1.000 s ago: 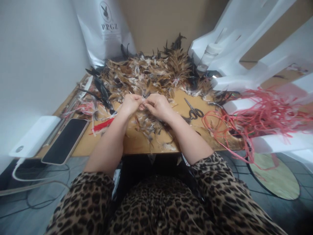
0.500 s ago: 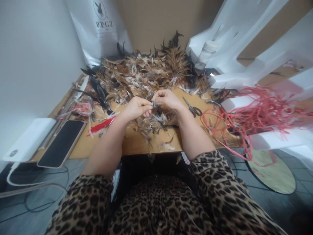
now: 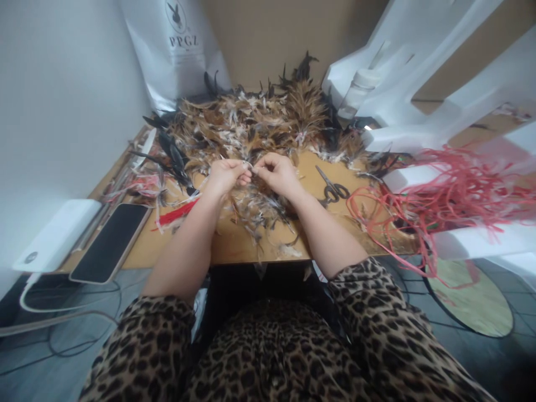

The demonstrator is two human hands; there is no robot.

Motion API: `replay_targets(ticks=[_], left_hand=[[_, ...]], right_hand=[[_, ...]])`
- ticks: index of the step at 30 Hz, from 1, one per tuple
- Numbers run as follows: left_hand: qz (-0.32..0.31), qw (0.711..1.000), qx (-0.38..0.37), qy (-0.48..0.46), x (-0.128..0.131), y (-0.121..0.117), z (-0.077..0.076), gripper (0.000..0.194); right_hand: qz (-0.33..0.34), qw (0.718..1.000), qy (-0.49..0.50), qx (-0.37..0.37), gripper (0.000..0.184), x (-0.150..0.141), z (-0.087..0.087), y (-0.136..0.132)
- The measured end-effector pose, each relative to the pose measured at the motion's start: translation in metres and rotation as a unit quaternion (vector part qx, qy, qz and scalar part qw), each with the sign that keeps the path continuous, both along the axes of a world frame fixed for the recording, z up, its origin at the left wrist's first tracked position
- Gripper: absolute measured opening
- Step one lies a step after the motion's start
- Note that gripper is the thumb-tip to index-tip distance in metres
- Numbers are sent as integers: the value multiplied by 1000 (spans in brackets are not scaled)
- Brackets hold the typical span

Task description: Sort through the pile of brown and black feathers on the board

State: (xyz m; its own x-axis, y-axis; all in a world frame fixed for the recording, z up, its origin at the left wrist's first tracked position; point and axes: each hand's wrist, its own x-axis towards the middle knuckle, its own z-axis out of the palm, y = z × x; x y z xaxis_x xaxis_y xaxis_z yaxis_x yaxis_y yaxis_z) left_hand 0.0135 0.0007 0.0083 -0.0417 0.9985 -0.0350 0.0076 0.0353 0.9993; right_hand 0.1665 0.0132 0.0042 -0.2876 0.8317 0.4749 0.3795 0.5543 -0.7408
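Note:
My left hand (image 3: 228,176) is closed, its thumb and fingertips pinching one end of a small pale feather (image 3: 250,166). On its other side my right hand (image 3: 276,173) pinches it too, so the fingertips of both hands nearly meet. Much of the feather is hidden by the fingers. Below the hands, loose brown and grey feathers (image 3: 266,215) lie on the wooden table (image 3: 234,248). Behind them spreads a large heap of brown, white and black feathers (image 3: 251,120). Scissors (image 3: 333,187) with dark handles rest on the table, right of my right hand.
At the left lie a phone (image 3: 111,243), a white power bank with a cable (image 3: 58,234) and a red bundle of strips (image 3: 178,215). Tangled pink-red ribbon (image 3: 452,192) covers white foam at the right. A silver bag (image 3: 180,61) and a clear bottle (image 3: 358,92) stand behind.
Both hands have shifted slightly left, still pinching between them. The whole scene has moved a little to the right in view, and more of the scissors shows.

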Motion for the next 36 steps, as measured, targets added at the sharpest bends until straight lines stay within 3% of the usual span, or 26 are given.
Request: replay_targets(ticks=[3, 6, 9, 12, 15, 18, 21, 25, 32, 36], left_hand=[[-25, 998, 11, 57, -2, 2, -4, 14], [-62, 987, 26, 146, -2, 1, -7, 16], [-129, 959, 34, 251, -2, -6, -2, 19], [-234, 938, 19, 254, -4, -15, 10, 17], [-317, 931, -26, 177, -7, -20, 18, 14], [-323, 944, -37, 50, -9, -18, 15, 17], [-275, 950, -46, -142, -9, -12, 5, 18], [-254, 917, -95, -292, -7, -8, 1, 9], [-223, 892, -171, -353, -2, -13, 9, 12], [-244, 881, -175, -367, -2, -12, 7, 15]], right_hand=[[7, 988, -112, 104, 16, -2, 7, -10], [15, 970, -197, 141, 16, -1, 14, -16], [12, 970, -209, 123, 14, 5, 17, -13], [50, 987, -147, 40, 12, 15, 18, -4], [149, 981, -44, -120, 17, 24, 17, 2], [198, 950, 86, -225, 26, 25, 15, 2], [201, 932, 183, -238, 29, 20, 13, 0], [192, 920, 247, -236, 28, 13, 9, 1], [215, 885, 316, -264, 23, 1, 0, 2], [208, 888, 316, -260, 21, 0, 0, 0]])
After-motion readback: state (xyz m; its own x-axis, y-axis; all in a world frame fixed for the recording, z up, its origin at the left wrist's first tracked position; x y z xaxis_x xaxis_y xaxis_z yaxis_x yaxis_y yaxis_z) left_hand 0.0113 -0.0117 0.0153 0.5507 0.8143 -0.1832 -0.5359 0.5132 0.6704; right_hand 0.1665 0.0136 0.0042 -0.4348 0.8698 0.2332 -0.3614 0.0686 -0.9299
